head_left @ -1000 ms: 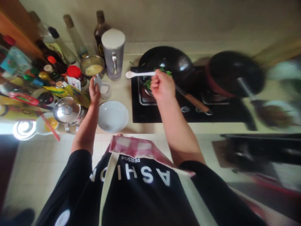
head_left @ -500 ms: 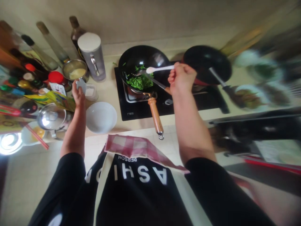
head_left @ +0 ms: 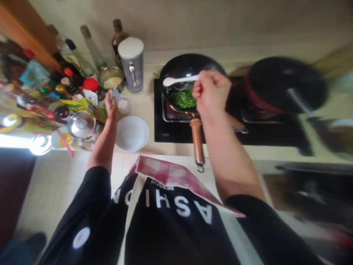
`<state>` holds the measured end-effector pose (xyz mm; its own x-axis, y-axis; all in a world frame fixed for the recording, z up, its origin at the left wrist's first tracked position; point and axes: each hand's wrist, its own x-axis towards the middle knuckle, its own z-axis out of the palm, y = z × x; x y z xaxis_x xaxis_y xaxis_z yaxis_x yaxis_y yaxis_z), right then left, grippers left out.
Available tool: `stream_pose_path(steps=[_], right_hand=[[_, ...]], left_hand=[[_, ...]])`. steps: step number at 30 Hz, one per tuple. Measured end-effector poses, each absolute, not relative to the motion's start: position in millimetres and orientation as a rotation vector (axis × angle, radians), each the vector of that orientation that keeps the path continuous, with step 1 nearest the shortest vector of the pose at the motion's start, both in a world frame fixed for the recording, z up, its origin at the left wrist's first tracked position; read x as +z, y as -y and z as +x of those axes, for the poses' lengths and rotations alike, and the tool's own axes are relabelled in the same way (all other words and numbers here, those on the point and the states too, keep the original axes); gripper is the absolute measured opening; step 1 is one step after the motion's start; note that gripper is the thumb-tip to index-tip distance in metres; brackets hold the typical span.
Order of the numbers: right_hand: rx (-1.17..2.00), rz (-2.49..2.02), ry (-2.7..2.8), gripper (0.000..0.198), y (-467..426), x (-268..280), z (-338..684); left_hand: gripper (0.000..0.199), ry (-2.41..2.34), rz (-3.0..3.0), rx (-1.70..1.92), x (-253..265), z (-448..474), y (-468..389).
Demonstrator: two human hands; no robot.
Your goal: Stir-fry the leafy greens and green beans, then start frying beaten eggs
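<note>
My right hand (head_left: 212, 92) is closed around the end of a small white spoon (head_left: 172, 81). The spoon is held level above the wok (head_left: 190, 60), its bowl over the wok's left side. Chopped green leaves (head_left: 185, 99) lie in the wok, partly covered by my right hand. On the left, my left hand (head_left: 110, 107) grips a pale, translucent lid (head_left: 115, 96). Just right of that lid is a small clear jar (head_left: 124, 106) with white contents. A white bowl (head_left: 132, 134) sits in front of the jar.
The wok's wooden handle (head_left: 197, 140) sticks out past the counter edge. A second dark pan (head_left: 284, 82) stands right on the black cooktop (head_left: 176, 136). A lidded pitcher (head_left: 131, 66), a metal bowl (head_left: 110, 75), a steel pot (head_left: 82, 127) and several bottles crowd the left.
The view has swung left. My right hand has carried the spoon leftward across the wok, from above the greens to the wok's left side. My left hand still holds the lid beside the jar.
</note>
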<state>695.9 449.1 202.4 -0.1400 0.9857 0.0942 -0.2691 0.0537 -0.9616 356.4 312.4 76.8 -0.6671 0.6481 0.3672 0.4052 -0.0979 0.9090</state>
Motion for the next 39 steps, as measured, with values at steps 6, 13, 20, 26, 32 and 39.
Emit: stream_pose_path(steps=[6,13,20,26,32,39], right_hand=[[1.68,-0.825,1.451,0.02,-386,162,567],[1.528,-0.954,1.899,0.02,-375,121,505],[1.48,-1.027,1.975,0.018,-375,105,496],[1.784,-1.199,1.535,0.022,-382,108,499],[1.773,-1.234,1.489,0.024,-380,107,501],[1.796,-1.211,1.473,0.025,-377,108,498]], left_hand=[[0.038,-1.999,1.164,1.912,51,342,-317],[0.043,-1.977,1.165,1.851,45,339,-317],[0.045,-2.033,1.135,1.843,45,344,-317],[0.042,-2.028,1.134,1.882,42,345,-318],[0.049,-1.972,1.135,1.851,40,342,-318],[0.052,-1.975,1.166,1.883,34,341,-319]])
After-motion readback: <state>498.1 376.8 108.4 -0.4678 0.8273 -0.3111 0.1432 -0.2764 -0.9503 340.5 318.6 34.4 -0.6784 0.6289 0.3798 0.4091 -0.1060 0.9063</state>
